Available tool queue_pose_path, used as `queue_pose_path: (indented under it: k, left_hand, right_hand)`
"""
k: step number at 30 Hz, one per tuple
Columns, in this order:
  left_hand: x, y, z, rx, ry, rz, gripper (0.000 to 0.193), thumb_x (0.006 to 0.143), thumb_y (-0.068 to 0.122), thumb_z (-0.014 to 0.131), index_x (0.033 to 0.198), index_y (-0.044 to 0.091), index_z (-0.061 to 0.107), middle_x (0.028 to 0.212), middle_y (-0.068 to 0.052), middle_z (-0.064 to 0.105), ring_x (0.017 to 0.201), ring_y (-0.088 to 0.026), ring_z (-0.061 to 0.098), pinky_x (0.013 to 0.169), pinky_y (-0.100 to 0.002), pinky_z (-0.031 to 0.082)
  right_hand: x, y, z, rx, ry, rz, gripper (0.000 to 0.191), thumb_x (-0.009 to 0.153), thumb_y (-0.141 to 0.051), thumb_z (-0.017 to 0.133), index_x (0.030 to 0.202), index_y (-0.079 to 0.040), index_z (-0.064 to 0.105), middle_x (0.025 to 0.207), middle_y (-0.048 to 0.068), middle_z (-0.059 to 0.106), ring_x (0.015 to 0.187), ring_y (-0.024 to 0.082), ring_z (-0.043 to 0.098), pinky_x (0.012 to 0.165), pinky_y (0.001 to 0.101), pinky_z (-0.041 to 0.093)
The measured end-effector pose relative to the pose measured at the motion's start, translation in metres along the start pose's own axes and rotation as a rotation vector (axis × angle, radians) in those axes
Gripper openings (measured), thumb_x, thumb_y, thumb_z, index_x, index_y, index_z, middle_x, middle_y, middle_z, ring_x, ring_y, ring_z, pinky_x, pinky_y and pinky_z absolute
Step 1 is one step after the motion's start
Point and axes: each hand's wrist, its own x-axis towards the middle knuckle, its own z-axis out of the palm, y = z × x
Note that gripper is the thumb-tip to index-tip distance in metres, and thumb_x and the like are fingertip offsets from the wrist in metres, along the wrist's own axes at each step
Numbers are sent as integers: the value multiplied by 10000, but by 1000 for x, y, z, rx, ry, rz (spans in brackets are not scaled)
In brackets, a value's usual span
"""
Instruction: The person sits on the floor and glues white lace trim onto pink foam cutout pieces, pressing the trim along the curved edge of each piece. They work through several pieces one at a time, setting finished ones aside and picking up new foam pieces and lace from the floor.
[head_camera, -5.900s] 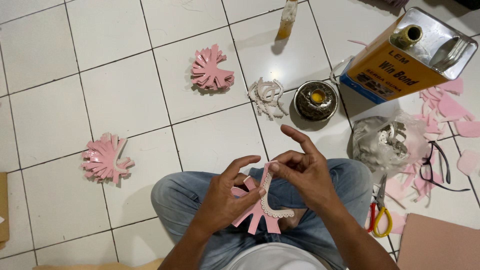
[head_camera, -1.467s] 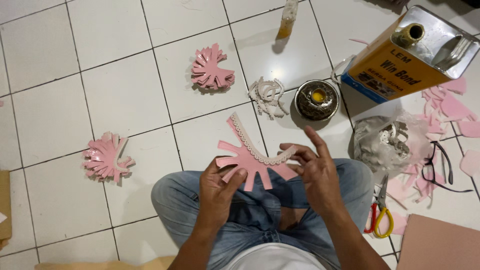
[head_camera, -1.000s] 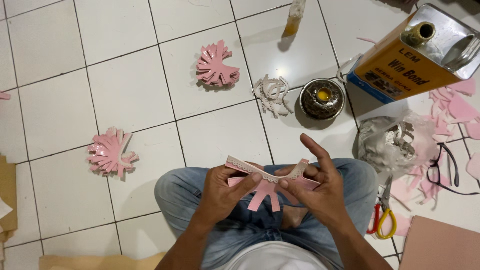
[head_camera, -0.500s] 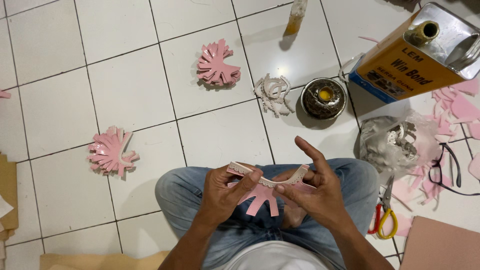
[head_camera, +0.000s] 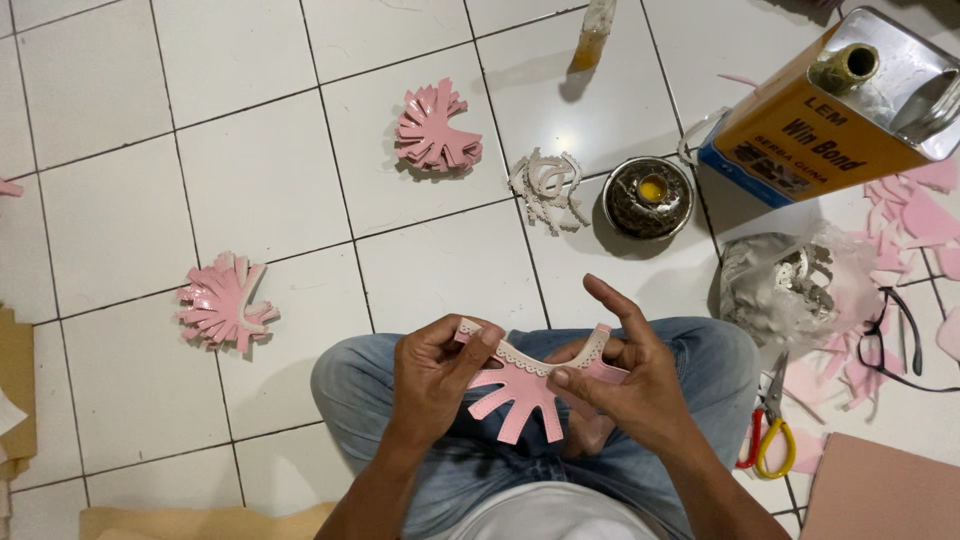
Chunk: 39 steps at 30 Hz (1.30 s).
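head | left hand (head_camera: 432, 375) pinches left end of pink fringed piece (head_camera: 525, 385) | right hand (head_camera: 625, 385) pinches its right end, index finger lifted | piece spans between both grips, above lap, fingers pointing down

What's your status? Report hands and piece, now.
Left hand and right hand both grip the pink fan-cut piece by its lace-trimmed top edge. Held over the lap. Nothing in the way.
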Motion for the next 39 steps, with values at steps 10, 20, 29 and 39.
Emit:
queue_pose_path:
  k: [10, 20, 29, 39]
  left_hand:
    - [-1, -4, 0, -102, -85, -92, 252, 955, 218, 715, 1002, -28, 741, 842, -70, 768, 763, -91, 703, 689, -260, 592]
    - [-10, 0, 13, 139, -78, -135, 261, 907, 249, 780, 897, -11, 797, 758, -58, 757, 700, -66, 641, 606, -247, 536]
    - [-15, 10, 16, 120, -133, -127, 227, 871, 178, 799, 982, -19, 789, 740, -50, 759, 659, -73, 658, 575, -246, 538]
    - [-20, 12, 20, 145, -103, -59, 179, 888, 157, 798, 967, -4, 790, 747, -52, 761, 664, -65, 666, 576, -234, 544]
  right_hand:
    - [2, 3, 1, 48, -23, 14, 971, 767, 9, 797, 1590, -55, 286, 883, 170, 796, 850, 191, 778, 747, 315, 634]
    - [-2, 8, -2, 1, -64, -123, 969, 798, 6, 806, 1603, -50, 269, 968, 138, 764, 915, 158, 748, 785, 281, 634]
    - [-2, 22, -5, 22, 49, -98, 955, 754, 9, 805, 1569, -56, 312, 978, 85, 766, 913, 135, 747, 709, 281, 657]
    - [-3, 27, -13, 170, 20, -206, 979, 784, 31, 804, 1598, -36, 266, 1095, 123, 703, 1040, 189, 712, 899, 313, 623]
